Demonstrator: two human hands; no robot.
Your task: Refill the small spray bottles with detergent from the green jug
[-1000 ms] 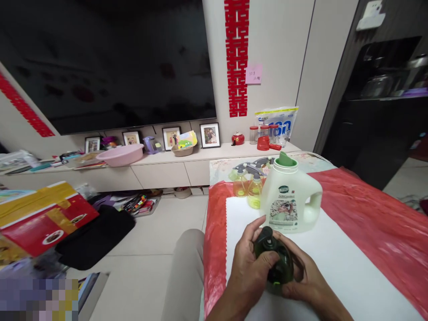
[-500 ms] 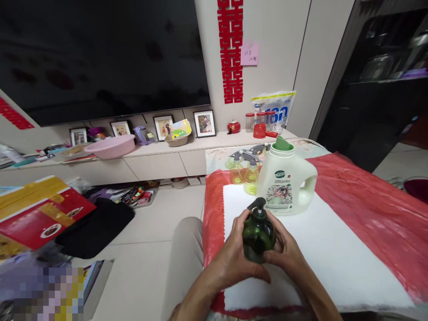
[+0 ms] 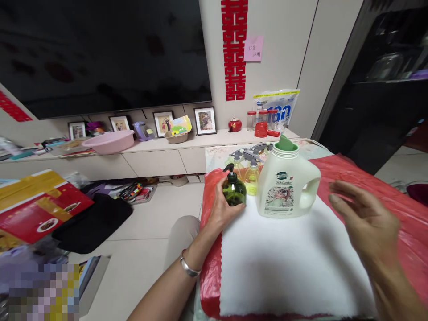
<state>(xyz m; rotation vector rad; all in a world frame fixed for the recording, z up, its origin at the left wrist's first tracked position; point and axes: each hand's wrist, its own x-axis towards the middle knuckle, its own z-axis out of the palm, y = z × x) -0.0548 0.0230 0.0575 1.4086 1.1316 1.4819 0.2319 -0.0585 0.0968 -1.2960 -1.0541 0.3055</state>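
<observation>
Dark green pump bottle (image 3: 234, 192), pale green jug (image 3: 287, 187) with floral label, white mat (image 3: 287, 263), red plastic sheet (image 3: 361, 178)

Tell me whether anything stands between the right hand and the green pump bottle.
Yes. From this view, the pale jug stands upright between the open right hand and the green pump bottle, handle toward that hand. The left hand is on the bottle.

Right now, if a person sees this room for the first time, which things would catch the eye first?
Probably the large pale-green plastic jug, upright on the white sheet between the two hands. Next might be the dark-green, round pump bottle in the left hand, left of the jug. Behind, the wide black screen and red cut-out strip stand out on the wall.
</observation>
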